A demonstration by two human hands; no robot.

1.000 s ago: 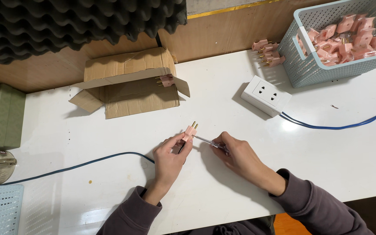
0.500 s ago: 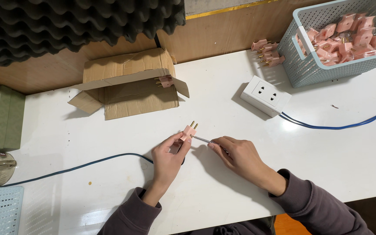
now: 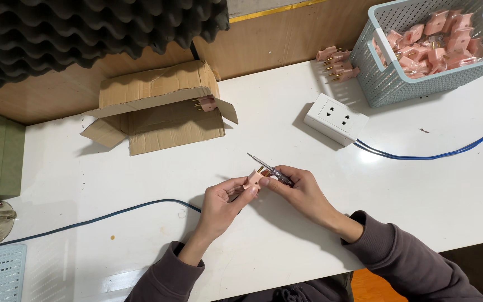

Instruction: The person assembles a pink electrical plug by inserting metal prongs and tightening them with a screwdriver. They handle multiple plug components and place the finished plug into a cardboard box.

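Note:
My left hand (image 3: 221,204) pinches a small pink plug (image 3: 254,180) with brass pins over the white table (image 3: 141,184). A dark blue cord (image 3: 96,218) runs from that hand off to the left. My right hand (image 3: 297,187) grips a thin screwdriver (image 3: 269,169) with a clear handle, its metal tip pointing up and left just above the plug. Both hands meet at the plug near the table's middle.
An open cardboard box (image 3: 157,106) with a pink plug on its flap lies at the back. A white socket block (image 3: 335,118) with a blue cable (image 3: 431,154) sits to the right. A pale basket (image 3: 415,78) holds several pink plugs, with more plugs (image 3: 339,62) beside it.
The screwdriver has swung from lying behind the plug to pointing up-left over it. My hands have closed in on each other, and the plug has turned in my left fingers.

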